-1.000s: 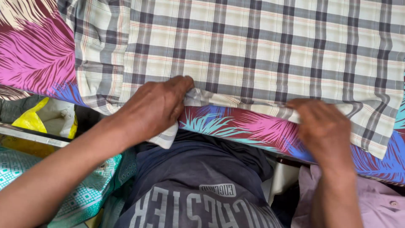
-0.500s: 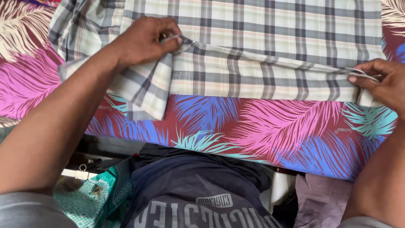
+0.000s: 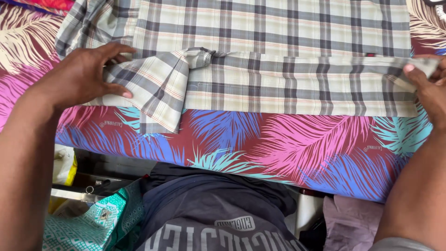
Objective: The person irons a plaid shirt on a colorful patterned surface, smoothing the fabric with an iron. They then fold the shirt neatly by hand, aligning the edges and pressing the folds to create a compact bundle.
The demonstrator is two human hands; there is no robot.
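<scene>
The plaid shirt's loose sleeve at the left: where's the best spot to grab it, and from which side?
Probably the sleeve is best pinched at its free lower end, coming from the near edge of the table. That end hangs clear over the feather-print cloth, with nothing on top. Higher up, the left hand lies flat on it, and it bunches where it meets the shirt.
</scene>
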